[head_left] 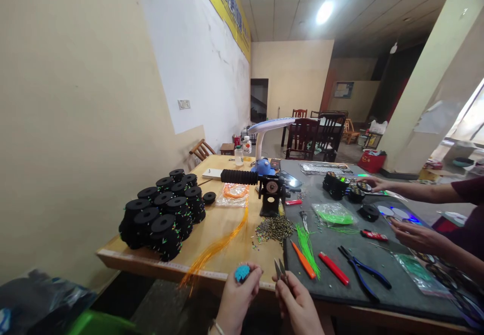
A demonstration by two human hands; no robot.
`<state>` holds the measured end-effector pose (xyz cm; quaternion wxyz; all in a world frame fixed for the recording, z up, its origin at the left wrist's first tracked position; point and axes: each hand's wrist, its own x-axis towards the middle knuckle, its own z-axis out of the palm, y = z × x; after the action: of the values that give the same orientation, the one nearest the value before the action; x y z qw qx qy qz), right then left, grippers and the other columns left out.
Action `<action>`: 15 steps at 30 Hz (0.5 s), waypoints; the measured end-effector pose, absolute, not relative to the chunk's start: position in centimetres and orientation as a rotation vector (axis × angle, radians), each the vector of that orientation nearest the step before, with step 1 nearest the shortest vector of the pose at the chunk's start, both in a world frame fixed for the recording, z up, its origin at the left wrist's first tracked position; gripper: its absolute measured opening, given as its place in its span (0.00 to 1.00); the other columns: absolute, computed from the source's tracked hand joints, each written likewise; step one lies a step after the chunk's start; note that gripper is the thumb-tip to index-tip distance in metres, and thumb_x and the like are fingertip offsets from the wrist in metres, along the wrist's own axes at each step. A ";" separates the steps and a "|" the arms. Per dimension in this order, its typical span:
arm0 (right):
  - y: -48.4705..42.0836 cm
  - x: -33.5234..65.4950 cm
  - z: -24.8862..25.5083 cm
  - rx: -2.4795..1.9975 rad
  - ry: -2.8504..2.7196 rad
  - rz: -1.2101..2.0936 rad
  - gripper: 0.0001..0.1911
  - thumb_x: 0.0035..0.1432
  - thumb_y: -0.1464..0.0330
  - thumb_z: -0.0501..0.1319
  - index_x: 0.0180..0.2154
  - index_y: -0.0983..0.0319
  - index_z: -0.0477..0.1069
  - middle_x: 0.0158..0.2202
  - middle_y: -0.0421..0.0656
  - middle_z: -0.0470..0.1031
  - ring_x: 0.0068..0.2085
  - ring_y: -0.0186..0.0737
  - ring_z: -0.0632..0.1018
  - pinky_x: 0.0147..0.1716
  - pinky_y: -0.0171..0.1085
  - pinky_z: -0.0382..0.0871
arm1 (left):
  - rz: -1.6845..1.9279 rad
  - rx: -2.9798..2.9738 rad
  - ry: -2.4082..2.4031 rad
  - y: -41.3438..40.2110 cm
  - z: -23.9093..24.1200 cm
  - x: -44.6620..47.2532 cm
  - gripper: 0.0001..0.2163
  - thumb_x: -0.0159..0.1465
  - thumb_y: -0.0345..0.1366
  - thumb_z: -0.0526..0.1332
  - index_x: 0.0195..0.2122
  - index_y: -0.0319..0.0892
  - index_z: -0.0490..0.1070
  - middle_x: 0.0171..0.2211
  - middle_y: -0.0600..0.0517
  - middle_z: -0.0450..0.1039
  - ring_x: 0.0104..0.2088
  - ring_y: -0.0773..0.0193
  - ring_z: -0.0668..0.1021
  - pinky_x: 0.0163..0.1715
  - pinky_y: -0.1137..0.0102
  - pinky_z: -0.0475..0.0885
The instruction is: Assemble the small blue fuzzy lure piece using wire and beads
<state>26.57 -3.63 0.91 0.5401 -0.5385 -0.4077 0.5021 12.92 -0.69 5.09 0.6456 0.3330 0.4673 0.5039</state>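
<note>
1. As we look down through the head view, the left hand [242, 294] is at six o'clock, closed on a blue cluster [242, 273]; at five o'clock the right hand [297, 302] grips a pointed metal tool [280, 269], its two tips slightly apart, with nothing visible between them;

2. danger spot now: those tips sit near the left hand, so a careless jab could nick it; the cluster looks small, and a loose pinch might well let it drop;

3. watch ten o'clock of the cluster: orange strands [223, 244] trail over the front of the wooden table [214, 219], where a passing wrist could snag them; towards one o'clock, a bump might scatter the brassy pile [275, 229];

4. now for textures: the cluster is knobbly and vivid, though too small to tell strand ends from separate pieces; the strands are thin, glossy and fanned out; the pile is all hard little grains;

5. ten o'clock from the left hand, matte black spools [163, 224] stand stacked in fat cylinders; two o'clock from the tool, limp green strands [308, 249] lie across a dull grey mat [328, 239].
</note>
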 end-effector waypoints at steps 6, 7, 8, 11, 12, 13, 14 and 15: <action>-4.9 27.0 1.4 -1.417 -1.458 0.721 0.22 0.63 0.51 0.49 0.37 0.59 0.73 0.36 0.45 0.77 0.39 0.41 0.77 0.39 0.32 0.69 | 1.137 0.937 1.039 -0.4 3.7 12.9 0.19 0.47 0.50 0.70 0.27 0.38 0.71 0.15 0.60 0.63 0.19 0.72 0.63 0.20 0.78 0.58; -5.0 27.1 1.5 -1.429 -1.502 0.673 0.22 0.65 0.53 0.47 0.38 0.59 0.73 0.37 0.45 0.77 0.39 0.40 0.77 0.39 0.31 0.69 | 1.132 0.978 1.032 -0.4 3.5 12.9 0.19 0.48 0.50 0.70 0.27 0.38 0.70 0.15 0.60 0.62 0.19 0.72 0.64 0.20 0.77 0.59; -5.1 27.1 1.5 -1.440 -1.534 0.624 0.22 0.65 0.54 0.45 0.38 0.59 0.73 0.37 0.45 0.77 0.39 0.40 0.77 0.39 0.30 0.69 | 1.132 1.016 1.028 -0.4 3.4 12.9 0.19 0.49 0.50 0.69 0.26 0.38 0.70 0.15 0.60 0.62 0.19 0.72 0.64 0.20 0.77 0.59; -5.1 26.9 1.5 -1.474 -1.576 0.523 0.20 0.65 0.55 0.47 0.38 0.58 0.72 0.37 0.44 0.78 0.38 0.39 0.78 0.38 0.29 0.70 | 1.138 1.098 1.028 -0.3 3.3 13.0 0.18 0.51 0.49 0.68 0.27 0.38 0.70 0.16 0.59 0.63 0.20 0.71 0.65 0.21 0.77 0.61; -5.0 26.8 1.5 -1.481 -1.579 0.516 0.19 0.64 0.54 0.48 0.38 0.59 0.71 0.36 0.44 0.78 0.38 0.39 0.79 0.37 0.29 0.70 | 1.139 1.118 1.029 -0.3 3.4 13.0 0.17 0.52 0.49 0.67 0.27 0.38 0.71 0.16 0.59 0.63 0.20 0.71 0.66 0.22 0.77 0.62; -5.0 26.7 1.5 -1.484 -1.580 0.522 0.19 0.64 0.54 0.49 0.38 0.59 0.71 0.36 0.44 0.78 0.37 0.39 0.79 0.36 0.29 0.70 | 1.141 1.134 1.030 -0.4 3.5 13.0 0.17 0.52 0.48 0.67 0.27 0.38 0.71 0.16 0.59 0.63 0.20 0.71 0.66 0.22 0.76 0.62; -5.0 26.6 1.5 -1.484 -1.584 0.538 0.19 0.64 0.54 0.49 0.38 0.59 0.71 0.35 0.44 0.78 0.36 0.39 0.79 0.35 0.29 0.70 | 1.140 1.148 1.030 -0.4 3.6 13.0 0.16 0.52 0.48 0.68 0.27 0.38 0.71 0.17 0.58 0.64 0.20 0.70 0.67 0.22 0.76 0.63; -5.0 26.5 1.6 -1.482 -1.590 0.562 0.19 0.64 0.54 0.48 0.37 0.59 0.70 0.34 0.44 0.78 0.35 0.38 0.79 0.34 0.28 0.69 | 1.140 1.157 1.030 -0.5 3.7 13.1 0.16 0.52 0.47 0.68 0.26 0.38 0.71 0.17 0.58 0.65 0.20 0.70 0.67 0.22 0.76 0.63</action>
<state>26.55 -5.02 1.59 0.4334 -0.5950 -0.6381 0.2257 13.05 -0.46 3.74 0.5721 0.4935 0.4391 0.4861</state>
